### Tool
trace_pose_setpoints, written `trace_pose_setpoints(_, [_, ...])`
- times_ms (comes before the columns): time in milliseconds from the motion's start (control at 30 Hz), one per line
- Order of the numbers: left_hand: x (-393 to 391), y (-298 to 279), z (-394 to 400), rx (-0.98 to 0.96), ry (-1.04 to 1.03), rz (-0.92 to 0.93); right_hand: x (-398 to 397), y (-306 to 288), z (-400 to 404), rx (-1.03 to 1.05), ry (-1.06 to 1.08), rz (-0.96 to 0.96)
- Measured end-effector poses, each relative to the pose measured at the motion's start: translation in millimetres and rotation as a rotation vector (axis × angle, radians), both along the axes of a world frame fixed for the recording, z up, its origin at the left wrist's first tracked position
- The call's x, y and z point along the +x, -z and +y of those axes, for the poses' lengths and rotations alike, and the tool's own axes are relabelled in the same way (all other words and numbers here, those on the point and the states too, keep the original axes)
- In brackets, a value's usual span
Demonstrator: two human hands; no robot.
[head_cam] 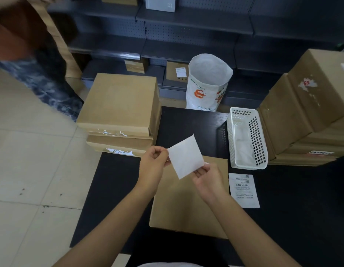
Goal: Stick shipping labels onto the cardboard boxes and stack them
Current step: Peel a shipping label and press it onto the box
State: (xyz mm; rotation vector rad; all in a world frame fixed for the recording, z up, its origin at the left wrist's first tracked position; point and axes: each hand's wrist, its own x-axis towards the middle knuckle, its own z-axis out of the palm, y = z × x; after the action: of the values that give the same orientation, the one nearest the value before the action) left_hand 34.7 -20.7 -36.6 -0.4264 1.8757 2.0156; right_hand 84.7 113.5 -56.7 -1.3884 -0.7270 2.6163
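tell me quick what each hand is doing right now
Left hand: closed, pinching the left corner of the blank white paper sheet.
Right hand: closed, pinching the same sheet's lower right edge.

Blank-side label (185,157) above flat box (188,199)

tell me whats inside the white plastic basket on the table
The white basket seems to hold pale crumpled sheets, perhaps peeled label backings; its perforated walls and the blur hide exactly what and how many.

Blank-sided label (185,157) between both hands (left hand (154,162), right hand (206,177)) above cardboard box (184,207)
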Motion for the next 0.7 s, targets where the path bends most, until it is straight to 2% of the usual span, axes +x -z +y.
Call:
trace_pose_setpoints(67, [-3.0,-0.5,-3.5,-0.004,-0.073,-0.028,5.3,3.0,7.9,-0.15,0.129,0.004])
trace_pose_setpoints(133, [-9.8,-2.3,-10.0,-0.003,-0.147,-0.026,12.2,4.2,15.1,-0.19,0.197,0.005])
trace_pose_setpoints(367, [-14.2,-5.5,-7.5,0.021,-0.049,0.017,5.0,-5.5,-7.6,0.139,-0.218,0.044])
trace_pose_setpoints(500, [-7.6,1.0,-4.8,-0.01,0.015,0.017,-1.5,-9.6,-27.3,0.2,-0.361,0.06])
trace_pose_setpoints(567, [-7.4,1.8,-6.1,-0.008,0.017,0.013,0.1,-4.5,-28.8,0.199,-0.321,0.015])
trace_pose_setpoints(700, [-18.3,-3.4,-7.3,0.052,-0.067,-0.02,8.9,6.9,-15.5,0.05,-0.139,0.015])
